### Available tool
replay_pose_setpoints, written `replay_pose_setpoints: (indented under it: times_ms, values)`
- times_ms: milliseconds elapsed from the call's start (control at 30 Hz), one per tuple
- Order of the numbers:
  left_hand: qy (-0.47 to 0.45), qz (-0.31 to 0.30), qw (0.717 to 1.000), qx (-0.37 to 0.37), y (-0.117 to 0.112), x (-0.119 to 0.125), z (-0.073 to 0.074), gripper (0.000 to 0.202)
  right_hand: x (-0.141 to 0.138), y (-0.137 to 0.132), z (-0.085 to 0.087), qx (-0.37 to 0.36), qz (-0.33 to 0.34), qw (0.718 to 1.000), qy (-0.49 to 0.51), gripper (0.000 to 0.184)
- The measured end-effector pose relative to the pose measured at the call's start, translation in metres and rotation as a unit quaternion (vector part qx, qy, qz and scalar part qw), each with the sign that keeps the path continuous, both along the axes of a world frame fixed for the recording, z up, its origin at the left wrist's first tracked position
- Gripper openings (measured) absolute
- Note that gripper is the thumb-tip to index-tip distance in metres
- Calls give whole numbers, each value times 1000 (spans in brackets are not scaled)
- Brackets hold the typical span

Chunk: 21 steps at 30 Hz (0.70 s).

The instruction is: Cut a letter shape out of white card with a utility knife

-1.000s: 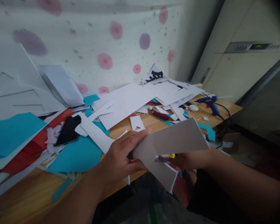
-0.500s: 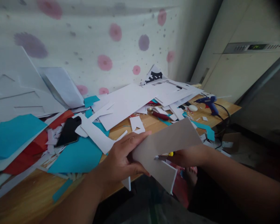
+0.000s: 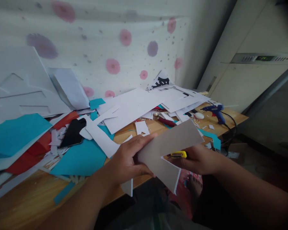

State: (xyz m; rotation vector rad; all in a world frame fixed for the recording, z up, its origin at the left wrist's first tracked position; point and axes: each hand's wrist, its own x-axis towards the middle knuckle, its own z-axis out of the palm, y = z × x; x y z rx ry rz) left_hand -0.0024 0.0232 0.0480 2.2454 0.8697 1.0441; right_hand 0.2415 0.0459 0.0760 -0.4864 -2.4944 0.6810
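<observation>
My left hand grips a white foam board piece over the table's front edge, thumb and fingers on its left part. The piece forks on its right side into two arms with a notch between them. My right hand is closed round a yellow utility knife, whose body shows in the notch. The blade's tip cannot be made out, and part of this hand is hidden behind the board's upper arm. Below my left hand, a strip of white board hangs down.
Large white boards lie across the back of the wooden table. A blue glue gun stands at the right. A black phone rests among teal sheets and red scraps on the left. A dark red-handled tool lies mid-table.
The knife has come out of the notch's inner corner toward the right, and more of its yellow body shows. My left hand keeps its hold on the board. The view has shifted slightly.
</observation>
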Motion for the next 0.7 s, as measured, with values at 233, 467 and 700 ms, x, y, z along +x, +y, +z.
replay_pose_setpoints:
  times_ms: [233,467,700]
  values:
    - [21,0,1000,-1,0,2,2,80,-3,0,0,23,-45,999,-15,17]
    - [25,-1,1000,-12,-2,3,4,80,-2,2,0,51,-34,998,-25,20]
    - [35,-2,999,2,-1,4,5,79,-3,1,-5,61,-37,997,-39,24]
